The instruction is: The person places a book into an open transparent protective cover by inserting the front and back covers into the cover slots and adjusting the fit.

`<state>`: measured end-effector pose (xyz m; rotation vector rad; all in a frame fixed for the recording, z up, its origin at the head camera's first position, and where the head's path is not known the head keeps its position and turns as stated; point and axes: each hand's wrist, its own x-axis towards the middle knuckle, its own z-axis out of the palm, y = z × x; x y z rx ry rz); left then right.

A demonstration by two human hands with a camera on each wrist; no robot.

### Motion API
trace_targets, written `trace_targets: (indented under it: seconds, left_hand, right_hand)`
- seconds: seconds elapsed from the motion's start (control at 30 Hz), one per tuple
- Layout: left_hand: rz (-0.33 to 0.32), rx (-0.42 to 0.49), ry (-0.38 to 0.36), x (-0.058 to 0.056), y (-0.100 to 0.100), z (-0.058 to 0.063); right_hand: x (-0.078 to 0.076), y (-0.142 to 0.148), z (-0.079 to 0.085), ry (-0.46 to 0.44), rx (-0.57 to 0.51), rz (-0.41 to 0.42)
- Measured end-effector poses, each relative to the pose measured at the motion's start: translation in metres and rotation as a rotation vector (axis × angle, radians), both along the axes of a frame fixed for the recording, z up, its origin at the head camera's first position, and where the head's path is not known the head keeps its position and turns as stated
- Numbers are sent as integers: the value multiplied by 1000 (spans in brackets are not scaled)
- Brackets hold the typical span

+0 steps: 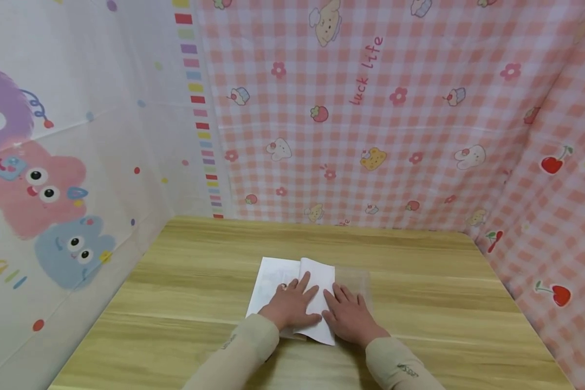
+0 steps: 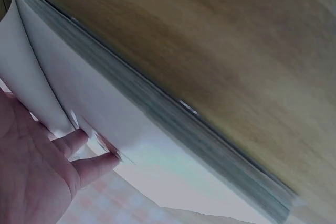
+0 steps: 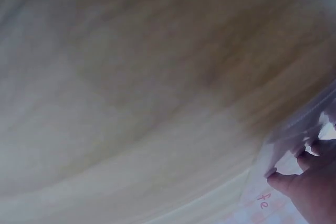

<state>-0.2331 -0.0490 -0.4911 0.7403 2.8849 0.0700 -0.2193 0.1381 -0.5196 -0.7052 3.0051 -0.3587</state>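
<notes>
A thick book (image 1: pixel 269 279) with white pages lies on the table, its stacked page edges (image 2: pixel 142 106) showing in the left wrist view. One white sheet (image 1: pixel 323 275), perhaps a cover flap, is turned over toward the right and curves up at its near edge. Spread across the book and this sheet, my left hand (image 1: pixel 292 306) rests with its fingers apart. Beyond the sheet's right edge extends a clear plastic cover (image 1: pixel 359 277). My right hand (image 1: pixel 348 317) lies on that plastic beside the sheet, fingers extended; its fingertips (image 3: pixel 277 177) touch the plastic in the right wrist view.
The wood-grain table (image 1: pixel 419 281) stretches around the book on all sides. A pink checked cloth (image 1: pixel 419 130) hangs behind and at the right, and a white cloth with cartoon figures (image 1: pixel 136 135) hangs at the left.
</notes>
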Motion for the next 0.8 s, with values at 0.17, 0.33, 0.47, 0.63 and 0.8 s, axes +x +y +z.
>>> trace_targets:
  seconds: [0.17, 0.33, 0.47, 0.63, 0.8]
  left_hand:
    - [-3, 36, -28, -2, -2, -1]
    - [-6, 130, -71, -5, -7, 3]
    - [-2, 128, -62, -4, -8, 3]
    - [18, 49, -33, 1, -3, 3]
    - [31, 4, 0, 7, 2, 10]
  right_hand:
    - [1, -1, 4, -44, 5, -6]
    - [2, -1, 7, -58, 12, -6]
    - [1, 0, 5, -52, 16, -12]
    - [1, -1, 7, -48, -6, -30]
    - [3, 0, 9, -25, 12, -37]
